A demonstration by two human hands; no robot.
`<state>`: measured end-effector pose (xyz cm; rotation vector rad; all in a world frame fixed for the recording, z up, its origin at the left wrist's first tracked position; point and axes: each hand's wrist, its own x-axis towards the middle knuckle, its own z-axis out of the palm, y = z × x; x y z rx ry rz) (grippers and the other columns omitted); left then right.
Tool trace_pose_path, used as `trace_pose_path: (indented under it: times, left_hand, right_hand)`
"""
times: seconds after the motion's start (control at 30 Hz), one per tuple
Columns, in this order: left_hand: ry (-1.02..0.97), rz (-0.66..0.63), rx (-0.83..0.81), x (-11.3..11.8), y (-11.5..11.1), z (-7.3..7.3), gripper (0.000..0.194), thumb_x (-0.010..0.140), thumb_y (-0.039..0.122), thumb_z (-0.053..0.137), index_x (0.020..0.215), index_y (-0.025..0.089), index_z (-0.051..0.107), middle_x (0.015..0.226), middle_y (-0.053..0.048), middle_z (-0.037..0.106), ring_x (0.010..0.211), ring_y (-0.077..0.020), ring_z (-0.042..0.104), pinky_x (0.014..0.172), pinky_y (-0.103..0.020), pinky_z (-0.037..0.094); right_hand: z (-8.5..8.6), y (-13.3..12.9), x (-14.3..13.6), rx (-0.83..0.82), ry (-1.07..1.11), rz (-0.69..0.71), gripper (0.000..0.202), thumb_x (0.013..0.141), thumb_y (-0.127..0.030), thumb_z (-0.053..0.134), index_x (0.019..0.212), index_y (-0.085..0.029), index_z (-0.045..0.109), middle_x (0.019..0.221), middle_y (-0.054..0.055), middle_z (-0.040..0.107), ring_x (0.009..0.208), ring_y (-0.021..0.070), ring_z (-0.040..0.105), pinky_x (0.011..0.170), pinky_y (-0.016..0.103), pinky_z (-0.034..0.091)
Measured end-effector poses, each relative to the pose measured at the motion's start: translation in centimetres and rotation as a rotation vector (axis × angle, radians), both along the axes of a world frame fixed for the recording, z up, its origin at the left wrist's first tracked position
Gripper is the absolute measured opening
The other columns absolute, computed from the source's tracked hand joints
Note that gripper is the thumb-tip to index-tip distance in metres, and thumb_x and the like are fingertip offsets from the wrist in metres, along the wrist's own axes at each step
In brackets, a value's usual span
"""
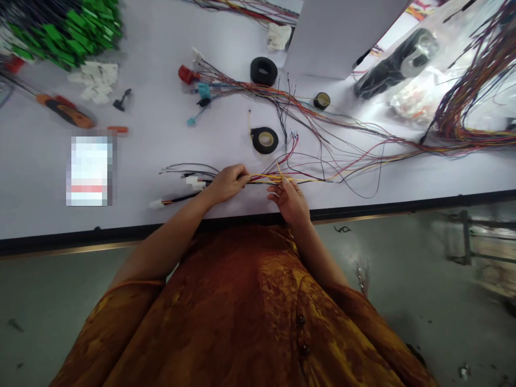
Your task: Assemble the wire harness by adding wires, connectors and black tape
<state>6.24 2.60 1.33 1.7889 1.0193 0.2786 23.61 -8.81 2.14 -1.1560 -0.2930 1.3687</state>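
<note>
My white table [161, 118] ends toward me in a black edge strip [387, 209]. On its left I have a heap of green connectors [86, 24], a pile of white connectors [97, 80], an orange-and-black screwdriver [68, 112], a small black connector [122, 101] and a blurred-out item [88, 172]. A long wire bundle [298, 102] lies farther back, a red plug [185, 74] at its left end. Near it sit a thick tape roll [263, 81], a flat tape roll [264, 150] and a small tape roll [321, 100]. Closest to me, the wires I hold [260, 176] trail onto the surface rightward.
</note>
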Motion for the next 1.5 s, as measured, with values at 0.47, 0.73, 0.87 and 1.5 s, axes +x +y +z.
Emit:
trace_pose_path:
  times: [0.47,0.73,0.87,1.5]
  left_hand:
    - [-0.128,0.059,0.010,-0.1,-0.5,-0.4,0.015,0.091,0.033,0.052,0.084,0.020,0.056,0.087,-0.005,0.073,0.080,-0.0171,0.066,0.078,-0.032,0.049]
    - [-0.118,0.063,0.015,0.0,-0.5,-0.2,0.014,0.091,0.032,0.054,0.085,0.020,0.055,0.086,-0.005,0.072,0.078,-0.0166,0.066,0.075,-0.031,0.050]
    - [-0.111,0.049,0.033,-0.1,-0.4,-0.2,0.014,0.091,0.032,0.054,0.085,0.019,0.057,0.085,-0.004,0.071,0.077,-0.0155,0.063,0.073,-0.030,0.048]
    - [-0.069,-0.065,0.076,-0.2,-0.1,0.0,0.027,0.088,0.042,0.057,0.086,0.018,0.068,0.080,-0.002,0.068,0.071,-0.0143,0.054,0.066,-0.028,0.039]
  right_hand:
    - [-0.7,-1.1,-0.1,-0.092,-0.028,0.090,0.034,0.076,-0.043,0.076,0.102,-0.023,0.067,0.081,-0.004,0.069,0.063,0.0082,0.061,0.060,0.022,0.054]
    - [-0.7,-2.0,1.5,-0.109,-0.057,0.184,0.036,0.075,-0.047,0.077,0.097,-0.021,0.068,0.084,-0.001,0.075,0.063,0.0094,0.065,0.060,0.023,0.057]
    - [-0.4,-1.2,1.6,-0.105,-0.009,0.168,0.038,0.074,-0.040,0.077,0.106,-0.022,0.066,0.083,-0.002,0.076,0.060,0.0091,0.065,0.058,0.023,0.057]
    - [-1.2,1.6,1.0,-0.060,-0.107,0.025,0.031,0.075,-0.034,0.070,0.101,-0.023,0.056,0.061,-0.009,0.065,0.042,0.0077,0.055,0.039,0.019,0.043]
